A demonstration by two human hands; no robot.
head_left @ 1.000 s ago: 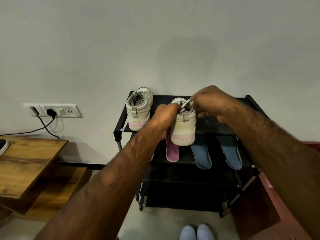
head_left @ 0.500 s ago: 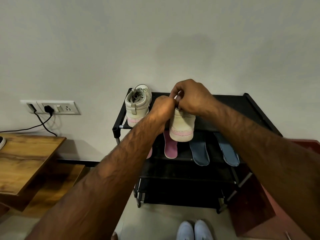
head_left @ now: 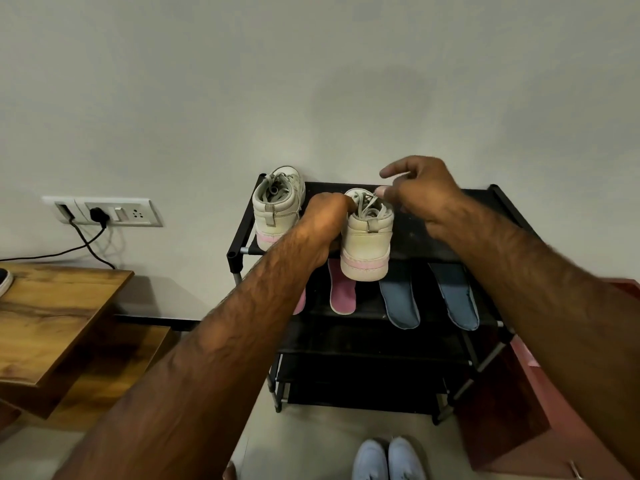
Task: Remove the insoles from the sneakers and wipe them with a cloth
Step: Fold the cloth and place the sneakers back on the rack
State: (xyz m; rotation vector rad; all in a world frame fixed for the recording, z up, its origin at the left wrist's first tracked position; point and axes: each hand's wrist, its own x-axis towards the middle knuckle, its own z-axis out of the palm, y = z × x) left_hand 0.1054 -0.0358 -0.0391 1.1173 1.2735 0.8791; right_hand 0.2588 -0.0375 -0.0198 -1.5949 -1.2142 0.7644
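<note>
Two beige sneakers with pink sole stripes stand heel-toward-me on the top shelf of a black shoe rack (head_left: 481, 216). My left hand (head_left: 323, 220) grips the left side of the nearer sneaker (head_left: 367, 244) at its collar. My right hand (head_left: 420, 192) pinches a lace end of that sneaker above its tongue, index finger stretched out. The other sneaker (head_left: 275, 206) stands untouched at the rack's back left. On the shelf below lie a pink insole (head_left: 342, 294), a second pink insole (head_left: 300, 303) mostly hidden by my left forearm, and two blue insoles (head_left: 400, 299) (head_left: 457, 296). No cloth is in view.
A wooden table (head_left: 52, 317) stands at the left under a wall socket (head_left: 104, 211) with a black cable plugged in. A reddish cabinet (head_left: 540, 410) sits to the right of the rack. A pair of light blue shoes (head_left: 388, 459) rests on the floor near me.
My right hand has lifted off the sneaker's opening and moved right, pulling a lace end out. The left hand keeps its hold on the sneaker.
</note>
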